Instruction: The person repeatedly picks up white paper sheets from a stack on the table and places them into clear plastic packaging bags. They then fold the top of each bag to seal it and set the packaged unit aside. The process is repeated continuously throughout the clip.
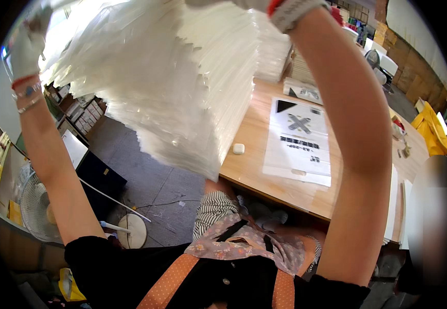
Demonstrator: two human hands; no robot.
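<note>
A thick, fanned-out stack of clear plastic bags [156, 82] hangs in the air in front of me, its edges spread in layers. At its upper left, my left hand [28, 49] in a white glove with a red cuff is raised and closed at the stack's edge; its fingers are blurred. My right hand [285, 11], also gloved in white, grips the stack's upper edge, with its fingers partly cut off by the top of the picture. Below the right forearm, a flat printed plastic bag [298, 149] with black markings lies on the wooden table [244, 172].
A small white block [239, 149] sits near the table's left edge. More stacked bags [275, 46] stand at the back. On the floor side are a fan [37, 206] and a round white base [132, 232]. At right are a yellow bag [432, 129] and a blurred shape.
</note>
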